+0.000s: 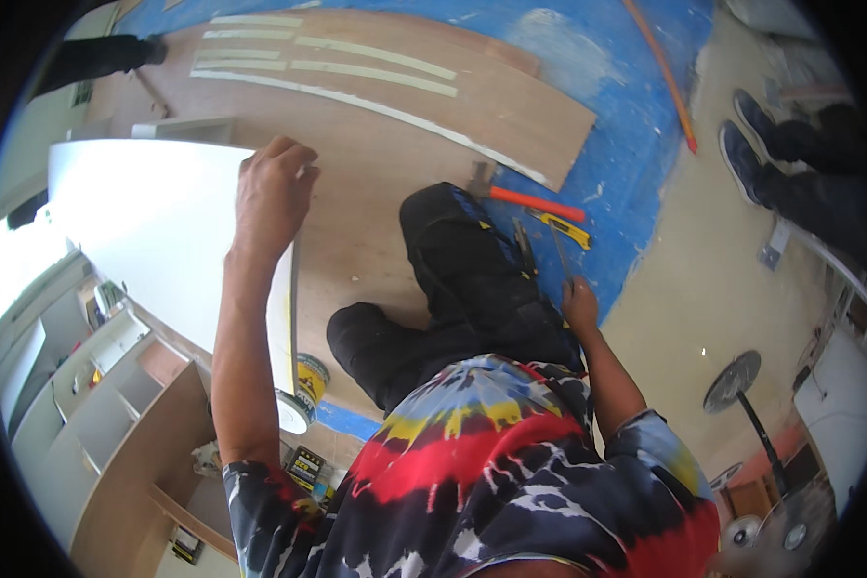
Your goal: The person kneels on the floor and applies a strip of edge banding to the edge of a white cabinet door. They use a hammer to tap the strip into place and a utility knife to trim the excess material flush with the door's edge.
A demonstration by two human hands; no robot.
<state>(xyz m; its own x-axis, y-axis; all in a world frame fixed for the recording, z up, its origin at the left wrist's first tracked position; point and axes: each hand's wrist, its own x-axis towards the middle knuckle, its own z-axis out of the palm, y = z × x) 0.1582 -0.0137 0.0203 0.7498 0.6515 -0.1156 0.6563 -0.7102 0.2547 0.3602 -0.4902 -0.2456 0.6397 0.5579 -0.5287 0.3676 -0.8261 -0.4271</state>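
My left hand point(272, 193) is at the upper corner of a white panel point(144, 222), fingers curled on its edge; their tips are partly hidden. In my right hand point(578, 303), low beside my right leg, is a slim metal tool point(561, 252); its exact kind is unclear. Near it on the blue sheeting point(602, 260) lie a hammer with an orange handle point(535, 202), a yellow utility knife point(568, 231) and dark-handled hand tools point(523, 246). A round tub point(308, 390) stands under the panel's near end.
Plywood strips with pale stripes point(395, 120) lie ahead on a plywood surface point(347, 270). A long orange bar point(669, 87) lies beyond. Other people's legs show at right point(804, 193) and upper left point(96, 63). Cabinets point(116, 414) stand at left, a black stand point(756, 419) at right.
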